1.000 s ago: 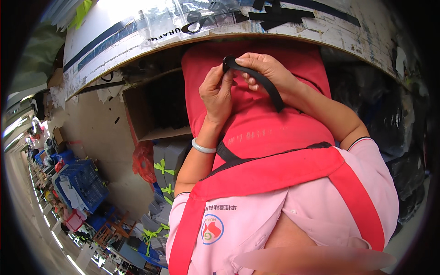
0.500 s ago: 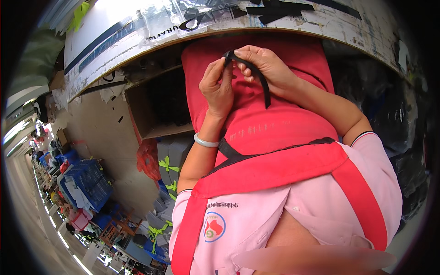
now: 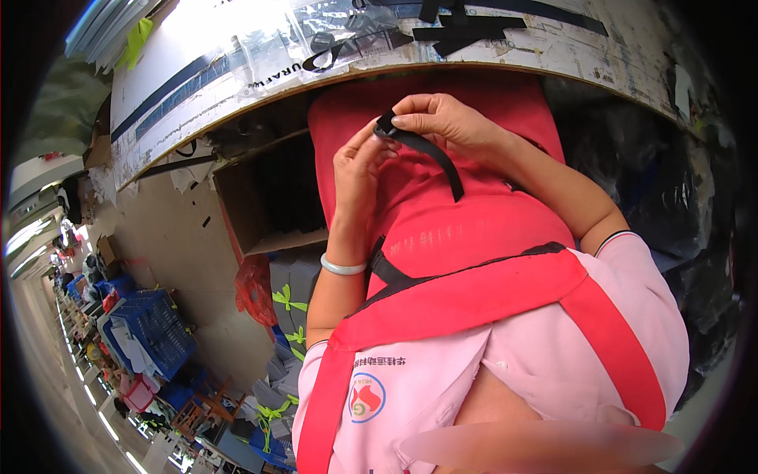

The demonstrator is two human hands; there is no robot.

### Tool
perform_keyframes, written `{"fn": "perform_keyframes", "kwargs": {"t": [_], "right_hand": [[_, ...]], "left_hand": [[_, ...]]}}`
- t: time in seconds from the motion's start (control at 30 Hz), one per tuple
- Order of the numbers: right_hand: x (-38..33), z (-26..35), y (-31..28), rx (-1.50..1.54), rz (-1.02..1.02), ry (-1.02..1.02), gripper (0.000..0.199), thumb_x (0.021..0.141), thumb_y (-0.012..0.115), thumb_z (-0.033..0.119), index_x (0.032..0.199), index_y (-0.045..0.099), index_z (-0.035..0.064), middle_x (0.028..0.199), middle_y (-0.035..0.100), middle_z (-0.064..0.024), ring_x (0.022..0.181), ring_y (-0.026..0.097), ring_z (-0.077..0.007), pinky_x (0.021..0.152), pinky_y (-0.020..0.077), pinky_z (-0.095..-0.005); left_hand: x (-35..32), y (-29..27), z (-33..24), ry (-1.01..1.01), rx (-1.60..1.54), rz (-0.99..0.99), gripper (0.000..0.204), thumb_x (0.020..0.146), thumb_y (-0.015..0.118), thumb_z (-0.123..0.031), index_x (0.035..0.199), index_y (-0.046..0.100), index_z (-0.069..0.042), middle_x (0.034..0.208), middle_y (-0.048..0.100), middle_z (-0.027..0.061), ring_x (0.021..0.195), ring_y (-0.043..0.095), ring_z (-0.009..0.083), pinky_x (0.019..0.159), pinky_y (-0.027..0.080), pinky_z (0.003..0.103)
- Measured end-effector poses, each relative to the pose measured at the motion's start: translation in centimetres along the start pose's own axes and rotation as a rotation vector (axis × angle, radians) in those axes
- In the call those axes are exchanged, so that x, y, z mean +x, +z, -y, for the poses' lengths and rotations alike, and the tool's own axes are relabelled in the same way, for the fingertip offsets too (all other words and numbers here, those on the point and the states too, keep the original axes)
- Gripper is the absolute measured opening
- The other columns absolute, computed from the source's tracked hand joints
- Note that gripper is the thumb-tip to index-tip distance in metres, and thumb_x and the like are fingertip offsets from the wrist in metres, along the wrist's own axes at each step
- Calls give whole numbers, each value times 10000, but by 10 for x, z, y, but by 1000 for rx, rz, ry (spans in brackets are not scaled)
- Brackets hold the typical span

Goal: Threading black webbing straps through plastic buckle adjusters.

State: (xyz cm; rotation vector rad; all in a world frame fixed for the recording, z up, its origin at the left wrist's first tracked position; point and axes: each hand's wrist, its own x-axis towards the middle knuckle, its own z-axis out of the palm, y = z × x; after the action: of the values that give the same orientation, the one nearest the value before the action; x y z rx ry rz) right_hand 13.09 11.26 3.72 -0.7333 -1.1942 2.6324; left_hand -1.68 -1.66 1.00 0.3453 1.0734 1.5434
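A black strap (image 3: 437,152) is held above my lap between both hands. Its far end is bunched or looped at my fingertips, where a small dark piece, perhaps a buckle, is too small to make out. My left hand (image 3: 357,172) pinches this end from below, thumb and fingers together. From the right, my right hand (image 3: 450,118) grips the strap beside it between thumb and fingers. The loose tail curves down toward me over the red apron (image 3: 474,229). A pale bangle (image 3: 343,266) circles my left wrist.
Ahead is a worn white worktable (image 3: 260,95) with black strap pieces (image 3: 474,33) near its far side. An open cardboard box (image 3: 237,197) sits beneath it at left. Black plastic bags (image 3: 671,197) lie at right; grey bundles with green ties (image 3: 290,299) and a blue crate (image 3: 154,328) stand left.
Both hands have shifted slightly left and toward me with the strap. The right fingers have changed position at the bunched end, which stands a little more open to view.
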Motion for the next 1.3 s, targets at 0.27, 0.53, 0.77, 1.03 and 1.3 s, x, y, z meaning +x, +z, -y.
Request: {"fn": "perform_keyframes", "kwargs": {"t": [0.27, 0.53, 0.77, 1.03, 1.3], "right_hand": [[-9, 1, 19, -570, -148, -623, 116, 908, 662, 106, 1013, 664, 56, 823, 622, 30, 742, 567, -54, 679, 467, -205], [-14, 1, 10, -408, -218, -106, 178, 920, 653, 172, 910, 603, 2, 746, 638, -47, 583, 612, -79, 512, 518, -212], [-7, -3, 13, -215, -210, -206, 236, 913, 669, 228, 943, 595, 6, 736, 622, -39, 642, 630, -100, 570, 546, -229], [-2, 4, -11, -472, -22, -78, 213, 900, 688, 243, 855, 598, 55, 707, 592, 5, 675, 608, -61, 565, 495, -206], [-9, 1, -3, -598, -72, -396, 159, 874, 698, 157, 937, 631, 28, 806, 603, 10, 695, 509, -43, 623, 424, -193]], "left_hand": [[2, 8, -6, 57, 122, -116, 263, 921, 653, -168, 1057, 672, 57, 849, 690, 96, 682, 653, 139, 589, 537, 239], [-3, 17, 3, 308, 288, -188, 183, 919, 642, -74, 1042, 681, 55, 904, 685, 70, 762, 665, 131, 668, 572, 250], [-1, 14, 2, 632, 553, -88, 190, 848, 679, 34, 1033, 708, -2, 921, 658, 48, 845, 611, 120, 733, 483, 218], [-13, 16, 2, 585, 571, 63, 157, 829, 667, 69, 966, 701, 0, 920, 619, 51, 824, 594, 126, 722, 487, 225], [-16, 15, 0, 641, 637, 30, 163, 828, 677, 55, 974, 701, -12, 909, 615, 50, 794, 584, 123, 687, 471, 221]]}}
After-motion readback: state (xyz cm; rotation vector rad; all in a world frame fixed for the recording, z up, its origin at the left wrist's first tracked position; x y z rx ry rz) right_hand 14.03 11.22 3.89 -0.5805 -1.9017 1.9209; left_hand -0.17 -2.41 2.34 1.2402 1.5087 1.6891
